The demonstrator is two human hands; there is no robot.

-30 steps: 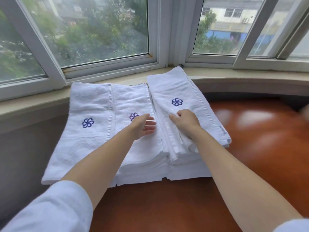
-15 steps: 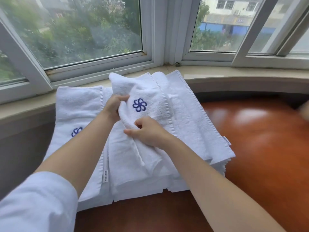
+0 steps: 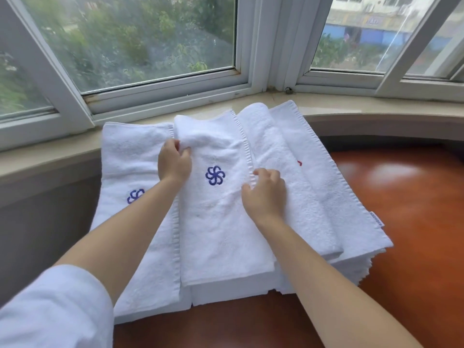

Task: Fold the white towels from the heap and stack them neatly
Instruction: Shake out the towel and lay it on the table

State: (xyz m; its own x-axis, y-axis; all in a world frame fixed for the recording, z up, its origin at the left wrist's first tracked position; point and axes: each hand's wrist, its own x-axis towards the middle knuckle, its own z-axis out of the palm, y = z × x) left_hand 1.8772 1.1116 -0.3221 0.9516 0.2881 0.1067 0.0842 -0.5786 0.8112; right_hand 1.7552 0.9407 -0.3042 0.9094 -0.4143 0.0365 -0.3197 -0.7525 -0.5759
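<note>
Lowered flat now, middle towel (image 3: 221,209) pinched by left hand (image 3: 174,164), right hand (image 3: 266,194), between neighbouring stacks.

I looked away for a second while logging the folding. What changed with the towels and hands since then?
The middle towel, bunched and lifted half a second ago, now lies flat on the stack, logo up. The left hand grips its far edge; the right hand rests curled on its right hem. The left towel and right stack stayed put.

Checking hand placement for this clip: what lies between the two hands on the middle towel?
In the head view, the blue pinwheel logo on the middle towel lies between the left hand and right hand.
</note>
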